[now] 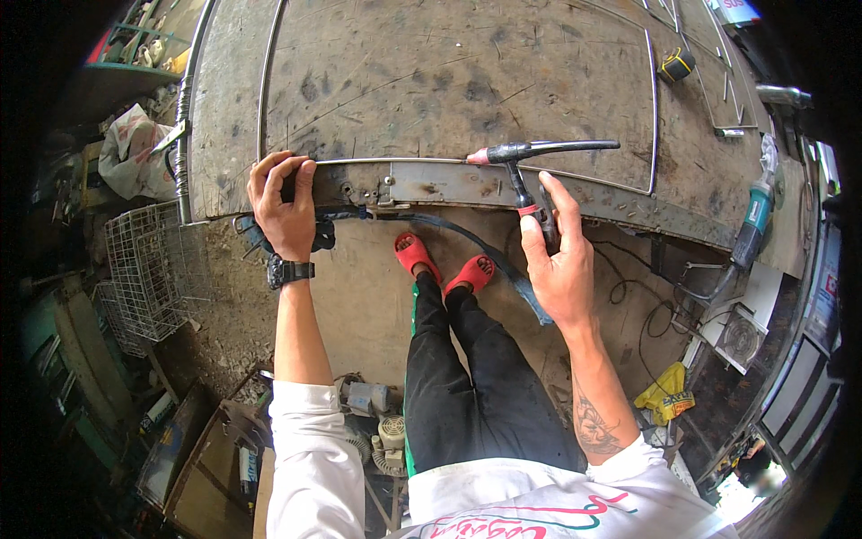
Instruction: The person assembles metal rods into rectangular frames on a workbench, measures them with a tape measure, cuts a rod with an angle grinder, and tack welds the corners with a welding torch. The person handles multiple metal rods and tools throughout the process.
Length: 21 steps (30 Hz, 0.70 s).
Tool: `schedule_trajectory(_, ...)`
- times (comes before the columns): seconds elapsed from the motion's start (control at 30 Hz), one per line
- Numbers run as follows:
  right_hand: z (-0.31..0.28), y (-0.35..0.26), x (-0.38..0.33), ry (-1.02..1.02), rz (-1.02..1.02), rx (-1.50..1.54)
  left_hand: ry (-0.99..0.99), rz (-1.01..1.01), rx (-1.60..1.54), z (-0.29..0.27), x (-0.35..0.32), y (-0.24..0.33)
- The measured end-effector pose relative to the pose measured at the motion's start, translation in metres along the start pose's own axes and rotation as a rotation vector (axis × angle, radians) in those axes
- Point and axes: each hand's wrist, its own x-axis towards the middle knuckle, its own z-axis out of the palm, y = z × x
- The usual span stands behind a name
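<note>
The fingers of the left hand [283, 211] are curled, thumb and forefinger pinching the thin metal frame [386, 161] near its left front corner. The right hand [564, 260] has its thumb and fingers closed around the handle of a welding torch [521, 175], forefinger raised along one side. The torch's pink nozzle points left toward the pinching fingers and sits at the frame's front bar; whether it touches cannot be told.

Between the two sets of fingers, on the wearer's side of that bar, runs a grey metal strip [440, 182] at the edge of the tabletop [449, 81]. The frame's side bars run away beyond the fingers, one ahead of the left, one to the right of the torch. A black watch [291, 272] is on the left wrist, just below those fingers.

Farther out, ahead and right of the right fingers, lies a black and yellow tape measure [676, 64], with more thin rods [725, 85] past it. Well to their right is a teal grinder [757, 211]. Below and between the fingers are red slippers [418, 254]. Well left of the left fingers are a white sack [136, 154] and, lower, a wire basket [148, 269].
</note>
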Motion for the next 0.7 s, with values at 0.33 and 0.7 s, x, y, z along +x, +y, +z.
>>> schedule_trajectory(0.33, 0.000, 0.005, -0.003, -0.013, 0.015, -0.014, -0.005, 0.007, 0.002, 0.002, -0.002, -0.002)
schedule_trajectory(0.7, 0.003, 0.010, -0.008, -0.028, 0.157, 0.157, -0.013, -0.009, -0.024, 0.002, -0.001, -0.005)
